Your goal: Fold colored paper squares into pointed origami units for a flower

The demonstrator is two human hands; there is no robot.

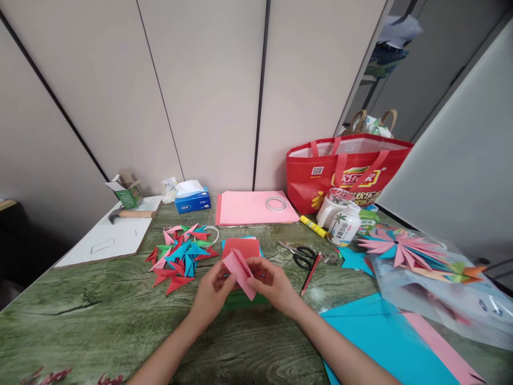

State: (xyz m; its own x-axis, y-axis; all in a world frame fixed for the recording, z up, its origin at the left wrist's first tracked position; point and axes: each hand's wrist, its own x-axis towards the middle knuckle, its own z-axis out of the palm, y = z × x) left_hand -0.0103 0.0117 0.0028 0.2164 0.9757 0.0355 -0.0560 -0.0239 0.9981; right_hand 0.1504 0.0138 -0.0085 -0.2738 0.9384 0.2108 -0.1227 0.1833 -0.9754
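Pink paper (pixel 240 274) — apparently mid-fold, pinched between left grip (pixel 211 291) and right grip (pixel 277 284).
Seemingly done: folded pieces (pixel 185 256) nearby — remaining: flat red paper (pixel 242 247).

Green wood-grain table (pixel 112 305). Far left: white board (pixel 86 251). Far side: blue tissue box (pixel 193 204), pink sheets (pixel 244 208), red bag (pixel 298 190) to the right. Left of centre: folded paper pieces (pixel 183 258). Right of centre: scissors (pixel 295 251), red pencil (pixel 310 276). Near right: blue sheet (pixel 395 342).
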